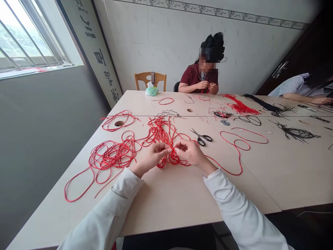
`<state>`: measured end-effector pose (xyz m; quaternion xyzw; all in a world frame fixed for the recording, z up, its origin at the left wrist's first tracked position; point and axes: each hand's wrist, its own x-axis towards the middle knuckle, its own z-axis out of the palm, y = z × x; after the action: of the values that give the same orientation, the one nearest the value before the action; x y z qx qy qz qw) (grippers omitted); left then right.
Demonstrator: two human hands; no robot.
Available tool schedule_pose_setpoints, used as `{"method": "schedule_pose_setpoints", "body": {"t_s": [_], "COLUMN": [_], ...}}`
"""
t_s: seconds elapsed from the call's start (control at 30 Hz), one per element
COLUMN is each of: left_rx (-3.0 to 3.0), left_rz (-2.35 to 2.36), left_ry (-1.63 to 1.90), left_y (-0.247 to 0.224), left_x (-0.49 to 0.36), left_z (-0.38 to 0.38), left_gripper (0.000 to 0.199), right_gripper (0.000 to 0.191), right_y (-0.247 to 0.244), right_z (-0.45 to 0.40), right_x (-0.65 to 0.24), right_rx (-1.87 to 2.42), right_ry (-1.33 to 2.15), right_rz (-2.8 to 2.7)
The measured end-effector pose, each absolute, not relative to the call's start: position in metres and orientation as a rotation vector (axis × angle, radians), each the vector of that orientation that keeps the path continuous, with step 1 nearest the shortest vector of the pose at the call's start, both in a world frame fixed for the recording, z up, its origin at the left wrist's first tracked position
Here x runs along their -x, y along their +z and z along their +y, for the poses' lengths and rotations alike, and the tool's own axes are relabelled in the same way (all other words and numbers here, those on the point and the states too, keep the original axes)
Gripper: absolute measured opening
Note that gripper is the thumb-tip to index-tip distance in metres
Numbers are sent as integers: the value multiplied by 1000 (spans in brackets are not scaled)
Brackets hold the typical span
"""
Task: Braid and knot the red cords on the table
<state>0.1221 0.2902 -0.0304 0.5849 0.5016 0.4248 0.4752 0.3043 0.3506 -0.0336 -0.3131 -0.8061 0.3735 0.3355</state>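
Observation:
My left hand (156, 155) and my right hand (191, 152) meet over a bundle of red cord (160, 130) flecked with a darker colour. Thumb and forefinger of each hand pinch the red cord, with the fingertips almost touching each other. The exact spot they grip is small and partly covered by the fingers. Looped ends of the bundle lie on the table just below my hands. To the left rests a loose coil of plain red cord (111, 156). Black-handled scissors (201, 137) lie partly spread behind my right hand.
A long red cord (240, 156) curves across the table (182, 201) to the right. Black cord bundles (299, 133) lie farther right. Across the table sits a person (189, 78) holding red cord; another person (299, 86) leans in at right. A tissue pack (151, 91) stands at the back.

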Motion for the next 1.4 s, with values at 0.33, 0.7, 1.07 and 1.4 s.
{"method": "schedule_pose_setpoints", "body": {"t_s": [0.33,0.7,1.07,1.4], "left_rx": [-1290,-1214,-1204,-1257], "left_rz": [1067,939,991,1082], "left_ry": [1077,1066,1165,1183], "left_y": [-40,-46,-46,-37], "left_x": [-119,-119,-114,-120], "left_z": [295,298,298,295], "left_gripper": [29,23,23,23], "right_gripper": [10,8,20,13], "right_y": [-31,-39,-36,-26], "right_z": [350,352,389,344], "right_x": [-302,-300,-335,-304], "right_rx": [843,840,1232,865], "right_ry": [917,274,256,926], "right_rz": [-1965,-2243,-1996,-1982]}}
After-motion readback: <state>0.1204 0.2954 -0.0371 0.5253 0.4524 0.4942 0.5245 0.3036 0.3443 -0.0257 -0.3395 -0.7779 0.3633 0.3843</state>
